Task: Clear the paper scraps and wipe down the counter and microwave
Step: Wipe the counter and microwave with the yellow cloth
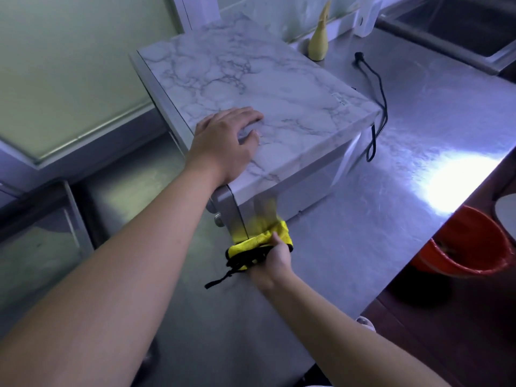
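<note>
The left hand (223, 143) lies relaxed on the marble-topped microwave (279, 88), at 11 o'clock. At 6 o'clock the right hand (275, 261) grips a yellow cloth (257, 241) (black-edged) against the microwave's lower side, on the steel counter (391, 205). An orange bucket (469, 247) sits at 4 o'clock.

You will find the microwave (265, 88) top finished in a white marble pattern with grey-blue veining; its side panel is plain silver-grey. Your cloth (251, 242) is bright yellow, edged in black (a black strap trails from it). The counter (391, 205) reads as brushed silver-grey steel with one white glare patch. Note also the black cord (358, 57), the pale yellow figurine (318, 43), the orange-red bucket (463, 247) and the dark reddish-brown floor (446, 331).
</note>
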Motion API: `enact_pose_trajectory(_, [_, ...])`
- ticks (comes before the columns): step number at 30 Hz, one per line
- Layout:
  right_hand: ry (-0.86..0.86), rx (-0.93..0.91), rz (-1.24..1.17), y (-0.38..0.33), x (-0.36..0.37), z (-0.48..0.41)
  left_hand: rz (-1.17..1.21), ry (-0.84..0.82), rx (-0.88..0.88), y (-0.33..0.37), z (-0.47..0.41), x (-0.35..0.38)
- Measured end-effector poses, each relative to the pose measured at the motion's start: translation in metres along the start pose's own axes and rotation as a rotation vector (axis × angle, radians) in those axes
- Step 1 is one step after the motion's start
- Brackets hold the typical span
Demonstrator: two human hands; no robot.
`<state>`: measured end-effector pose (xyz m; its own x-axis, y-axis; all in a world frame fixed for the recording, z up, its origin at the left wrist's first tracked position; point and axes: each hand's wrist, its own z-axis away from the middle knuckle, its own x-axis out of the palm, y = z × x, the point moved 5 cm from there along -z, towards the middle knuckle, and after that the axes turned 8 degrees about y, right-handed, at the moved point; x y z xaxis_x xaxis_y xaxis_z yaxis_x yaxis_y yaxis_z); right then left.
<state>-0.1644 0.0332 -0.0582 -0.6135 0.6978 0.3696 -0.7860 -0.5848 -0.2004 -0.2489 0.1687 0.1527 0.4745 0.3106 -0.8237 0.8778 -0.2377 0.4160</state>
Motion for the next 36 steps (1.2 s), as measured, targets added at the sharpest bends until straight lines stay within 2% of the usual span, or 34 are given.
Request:
enact_pose_trajectory(5, [-0.127, 0.169, 0.046, -0.001, -0.017, 0.016, 0.001, -0.003, -0.015, 0.0, 0.001, 0.0])
enact_pose_trajectory(8, [-0.205, 0.163, 0.179, -0.023, -0.041, 0.026, 0.002, -0.006, -0.016, 0.0, 0.002, -0.001])
enact_pose_trajectory(11, [-0.241, 0.082, 0.182, -0.065, -0.068, 0.04, -0.008, -0.024, -0.016, 0.001, 0.003, -0.001])
enact_pose_trajectory(19, [-0.058, -0.248, 0.112, -0.21, -0.149, 0.067, -0.031, -0.054, -0.02, 0.004, 0.003, -0.002])
enact_pose_trajectory(25, [0.041, -0.248, 0.044, -0.274, -0.158, 0.043, -0.207, -0.176, -0.045, 0.006, 0.0, 0.01])
enact_pose_trajectory(33, [0.063, -0.314, 0.323, -0.368, -0.123, -0.008, -0.393, -0.209, -0.281, 0.013, -0.005, 0.033])
enact_pose_trajectory(36, [0.266, -0.489, 0.655, -0.415, -0.122, -0.024, -0.408, -0.147, -0.294, 0.017, -0.003, 0.031])
